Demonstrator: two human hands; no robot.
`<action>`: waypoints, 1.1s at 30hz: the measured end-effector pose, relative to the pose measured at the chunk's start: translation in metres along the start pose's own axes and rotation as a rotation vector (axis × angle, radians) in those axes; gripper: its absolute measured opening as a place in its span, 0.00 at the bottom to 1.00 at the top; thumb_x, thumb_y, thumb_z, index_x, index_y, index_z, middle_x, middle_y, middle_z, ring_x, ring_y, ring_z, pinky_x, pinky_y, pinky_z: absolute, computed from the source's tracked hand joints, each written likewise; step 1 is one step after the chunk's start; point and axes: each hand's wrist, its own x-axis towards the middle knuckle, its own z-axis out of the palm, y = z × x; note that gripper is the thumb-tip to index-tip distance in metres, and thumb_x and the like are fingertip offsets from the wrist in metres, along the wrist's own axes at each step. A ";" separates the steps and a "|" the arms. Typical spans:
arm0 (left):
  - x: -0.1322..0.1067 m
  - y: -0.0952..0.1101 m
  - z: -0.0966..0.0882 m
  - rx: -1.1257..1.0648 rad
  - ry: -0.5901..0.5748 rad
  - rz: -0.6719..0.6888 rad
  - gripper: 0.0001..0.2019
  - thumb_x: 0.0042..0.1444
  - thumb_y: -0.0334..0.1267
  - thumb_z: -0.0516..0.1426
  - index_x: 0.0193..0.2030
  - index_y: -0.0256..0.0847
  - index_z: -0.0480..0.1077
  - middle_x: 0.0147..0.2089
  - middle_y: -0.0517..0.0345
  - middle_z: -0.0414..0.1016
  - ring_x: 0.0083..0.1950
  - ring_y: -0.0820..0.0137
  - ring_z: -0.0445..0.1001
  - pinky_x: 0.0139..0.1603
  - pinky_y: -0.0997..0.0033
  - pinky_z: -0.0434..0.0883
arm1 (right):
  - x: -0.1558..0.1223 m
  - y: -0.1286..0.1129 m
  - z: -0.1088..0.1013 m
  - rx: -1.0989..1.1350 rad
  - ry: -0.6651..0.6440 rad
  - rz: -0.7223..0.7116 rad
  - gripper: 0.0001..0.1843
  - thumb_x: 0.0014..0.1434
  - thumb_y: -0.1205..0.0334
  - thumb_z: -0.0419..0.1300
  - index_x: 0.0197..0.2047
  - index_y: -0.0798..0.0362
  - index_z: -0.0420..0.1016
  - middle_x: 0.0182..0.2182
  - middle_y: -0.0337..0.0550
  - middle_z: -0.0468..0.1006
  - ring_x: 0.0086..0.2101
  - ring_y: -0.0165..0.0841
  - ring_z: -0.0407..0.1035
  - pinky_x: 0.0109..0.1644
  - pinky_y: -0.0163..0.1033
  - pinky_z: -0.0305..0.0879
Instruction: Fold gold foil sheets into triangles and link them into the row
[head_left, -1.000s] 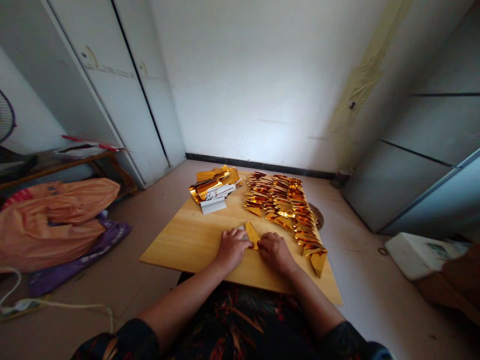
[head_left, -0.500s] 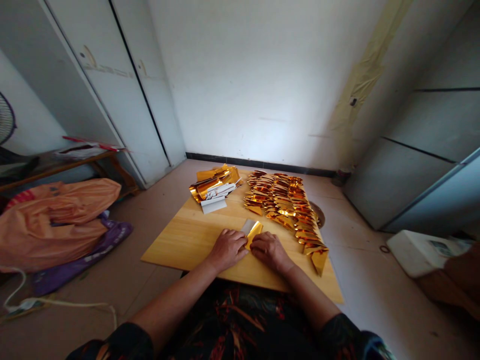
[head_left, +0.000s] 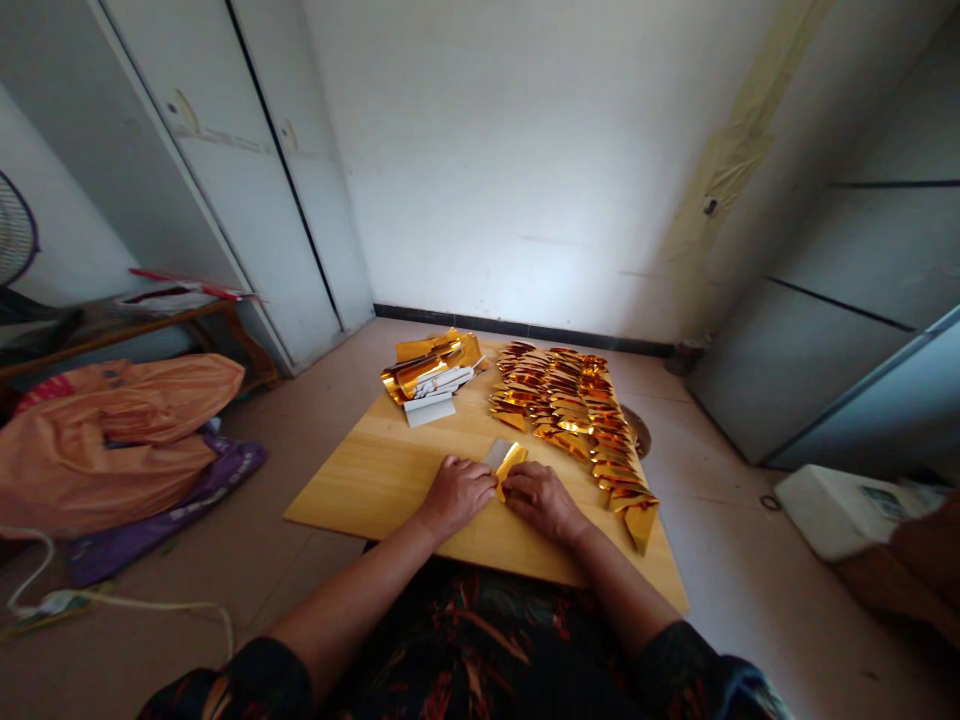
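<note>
A partly folded sheet of gold foil paper (head_left: 513,459), with its pale grey back showing at the upper left, lies between my hands on the wooden board (head_left: 360,478). My left hand (head_left: 459,496) is closed on its left lower edge, fingers curled. On the other side my right hand (head_left: 541,500) grips the right lower edge with bent fingers. Fingertips hide the bottom of the sheet. Rows of folded gold foil pieces (head_left: 559,400) stand to the right. At the back left lie loose gold foil sheets (head_left: 435,360) and a stack of white-backed folded strips (head_left: 441,383).
To the left, an orange bag (head_left: 127,430) and a purple bag (head_left: 180,510) lie on the floor near a white cable (head_left: 150,604). A grey cabinet (head_left: 225,180) and a wall stand behind the board. A white box (head_left: 832,512) sits at the right.
The view has shifted very slightly. Both hands stay on the foil paper, with only small finger movement at its lower end.
</note>
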 end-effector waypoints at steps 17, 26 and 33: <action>0.002 0.001 -0.001 -0.024 0.010 -0.005 0.08 0.60 0.42 0.54 0.39 0.47 0.74 0.42 0.60 0.76 0.42 0.69 0.70 0.44 0.63 0.55 | 0.004 0.002 -0.007 0.071 -0.034 0.003 0.08 0.58 0.61 0.60 0.42 0.49 0.76 0.44 0.45 0.73 0.42 0.34 0.69 0.45 0.38 0.65; 0.002 0.000 -0.004 -0.033 0.010 -0.025 0.09 0.62 0.43 0.53 0.39 0.48 0.75 0.42 0.61 0.77 0.42 0.69 0.71 0.45 0.63 0.54 | 0.007 0.005 -0.004 -0.034 -0.013 -0.066 0.10 0.61 0.63 0.56 0.43 0.48 0.77 0.46 0.46 0.73 0.44 0.35 0.67 0.48 0.40 0.64; 0.002 -0.001 -0.002 -0.045 0.023 -0.035 0.09 0.62 0.42 0.53 0.39 0.48 0.75 0.42 0.61 0.77 0.41 0.70 0.70 0.45 0.64 0.54 | 0.007 0.001 -0.006 -0.173 -0.047 -0.068 0.11 0.63 0.59 0.54 0.46 0.46 0.76 0.43 0.45 0.75 0.42 0.35 0.67 0.45 0.39 0.62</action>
